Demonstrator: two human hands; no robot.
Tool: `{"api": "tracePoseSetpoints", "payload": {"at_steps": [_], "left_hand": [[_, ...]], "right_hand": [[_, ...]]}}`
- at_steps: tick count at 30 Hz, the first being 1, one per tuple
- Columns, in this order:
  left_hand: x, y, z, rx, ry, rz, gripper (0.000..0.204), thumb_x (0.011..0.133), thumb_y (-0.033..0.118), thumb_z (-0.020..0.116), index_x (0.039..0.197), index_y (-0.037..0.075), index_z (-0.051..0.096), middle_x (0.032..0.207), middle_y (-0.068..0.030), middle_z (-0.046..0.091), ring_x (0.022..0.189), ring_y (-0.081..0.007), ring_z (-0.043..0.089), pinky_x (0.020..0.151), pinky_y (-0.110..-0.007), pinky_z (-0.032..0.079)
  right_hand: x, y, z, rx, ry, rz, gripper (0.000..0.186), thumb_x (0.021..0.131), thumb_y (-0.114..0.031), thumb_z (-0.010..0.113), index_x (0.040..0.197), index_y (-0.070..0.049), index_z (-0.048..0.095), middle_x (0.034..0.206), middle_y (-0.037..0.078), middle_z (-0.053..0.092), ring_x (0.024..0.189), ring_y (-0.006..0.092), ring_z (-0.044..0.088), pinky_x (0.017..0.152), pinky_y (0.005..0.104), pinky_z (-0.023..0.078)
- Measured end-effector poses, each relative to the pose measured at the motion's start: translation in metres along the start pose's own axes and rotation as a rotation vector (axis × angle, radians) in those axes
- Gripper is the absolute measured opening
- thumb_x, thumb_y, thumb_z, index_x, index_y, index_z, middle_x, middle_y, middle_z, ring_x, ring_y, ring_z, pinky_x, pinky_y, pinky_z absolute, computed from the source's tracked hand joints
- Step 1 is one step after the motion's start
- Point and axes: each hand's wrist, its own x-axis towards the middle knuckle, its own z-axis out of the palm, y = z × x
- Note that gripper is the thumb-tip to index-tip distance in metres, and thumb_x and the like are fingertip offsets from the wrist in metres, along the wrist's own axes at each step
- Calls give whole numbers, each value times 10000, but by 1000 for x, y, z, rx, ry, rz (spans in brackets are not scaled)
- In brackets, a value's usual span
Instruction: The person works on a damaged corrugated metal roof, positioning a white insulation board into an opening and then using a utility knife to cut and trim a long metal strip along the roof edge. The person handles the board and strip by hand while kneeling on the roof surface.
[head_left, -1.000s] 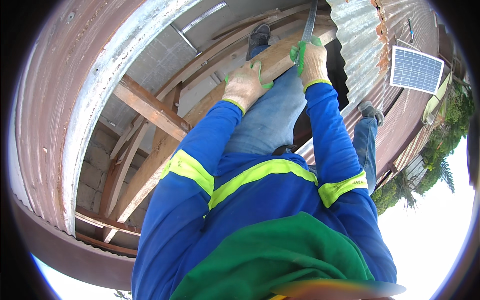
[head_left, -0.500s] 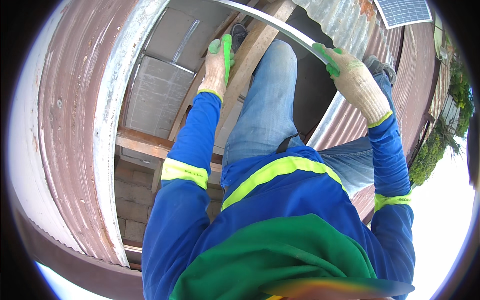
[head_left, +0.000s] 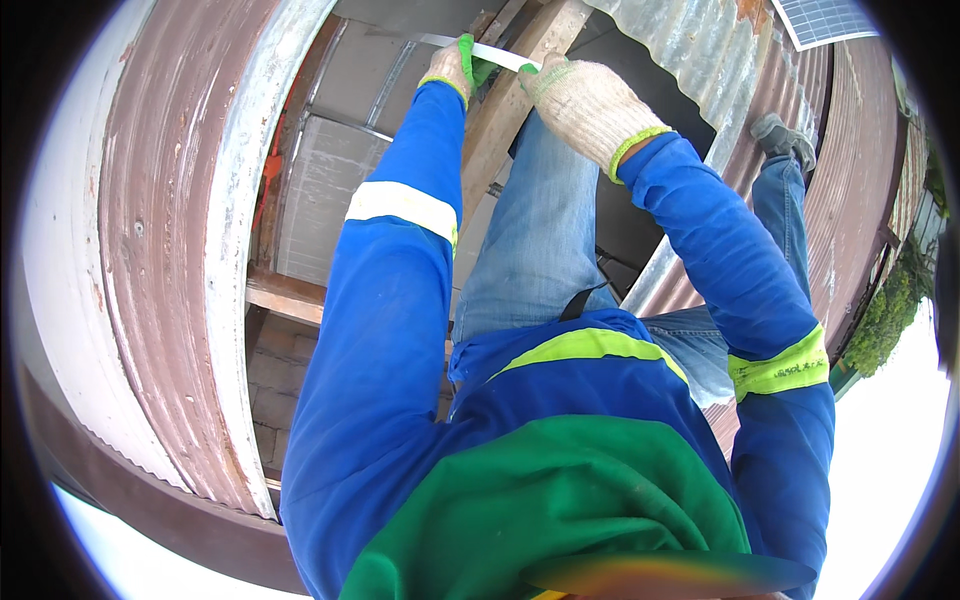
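My gloved left hand [head_left: 462, 66] grips a thin pale metal strip [head_left: 500, 56] near the top of the view. My gloved right hand [head_left: 585, 105] is closed on the strip's other visible part, a little lower and to the right. Both hands are over a wooden beam [head_left: 485, 130] that crosses the roof opening. Part of the strip is hidden by my fingers, and its far end is indistinct. My jeans-covered leg [head_left: 530, 240] lies beside the beam, below my hands.
Weathered corrugated sheets [head_left: 165, 250] border the opening on both sides. A grey panelled surface [head_left: 315, 190] lies below the rafters, and an orange object [head_left: 270, 170] shows at the left edge. A solar panel [head_left: 825, 20] sits at top right, my shoe [head_left: 780, 140] below it.
Since half a second ago my left hand has moved up onto the strip and my right hand has shifted up and left, closer to it. The strip has moved left with them.
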Motion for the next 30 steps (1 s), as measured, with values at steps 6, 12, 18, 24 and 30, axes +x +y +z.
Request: {"api": "tracePoseSetpoints", "payload": {"at_steps": [6,12,18,24,30], "left_hand": [[-5,16,10,-313,-55,-80,320,1033,228,631,1166,-62,614,1082,-183,689,952,-307,725,811,-445,661],[-26,45,16,-355,-31,-230,216,1026,165,652,1143,-17,646,1076,-181,698,891,-285,736,726,-399,673],[-59,63,24,-468,-84,-286,243,1006,133,675,1131,-62,602,1052,-250,685,876,-380,742,589,-376,683],[-57,24,8,-373,-43,-102,252,1000,196,691,1139,-12,665,956,-134,694,801,-268,699,686,-391,614],[-40,38,33,-263,-98,-119,275,978,149,716,1128,-68,642,1008,-192,683,797,-305,743,647,-378,678]], "right_hand": [[-4,-15,-16,-50,74,99,496,1098,-432,416,1255,-19,641,922,204,737,835,369,730,733,492,603],[-46,-16,-70,-90,2,-144,360,1056,-269,551,1313,-23,611,963,205,719,898,341,733,772,442,618],[-54,-3,-85,-200,269,-440,281,873,-127,726,1142,-53,758,1038,187,747,955,313,747,808,422,615],[-28,-44,-100,-174,-375,-60,463,1027,-244,625,1463,-108,550,1338,120,656,1218,272,641,1008,399,563],[-26,-27,-67,39,-139,211,497,1106,-473,406,1285,-66,627,986,206,733,886,353,741,740,454,621]]}}
